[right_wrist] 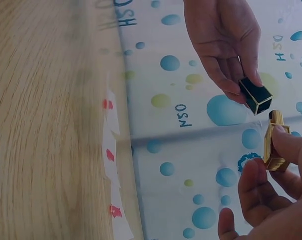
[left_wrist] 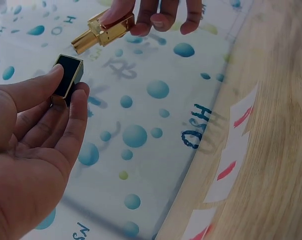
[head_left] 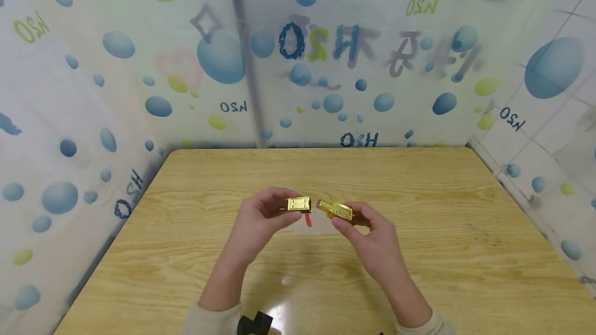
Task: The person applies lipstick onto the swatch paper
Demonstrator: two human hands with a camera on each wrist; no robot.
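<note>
My left hand (head_left: 253, 221) pinches a gold-and-black lipstick cap (head_left: 299, 204) between thumb and fingers; its open end faces right in the head view. Opposite it, my right hand (head_left: 379, 244) grips a gold lipstick tube (head_left: 341, 211) by its square base, the narrower inner barrel pointing at the cap. A small gap separates cap and tube. The left wrist view shows the cap's black side (left_wrist: 68, 75) under the thumb, with the tube (left_wrist: 98, 32) above it. In the right wrist view the barrel's end (right_wrist: 275, 116) looks dark; whether lipstick stands out of it I cannot tell.
Strips of white paper (left_wrist: 230, 155) with red smears lie on the wooden table (head_left: 442, 252) below the hands. A patterned curtain (head_left: 326, 92) surrounds the table's back and sides. Near the left sleeve sits a black object (head_left: 254, 323) at the bottom edge.
</note>
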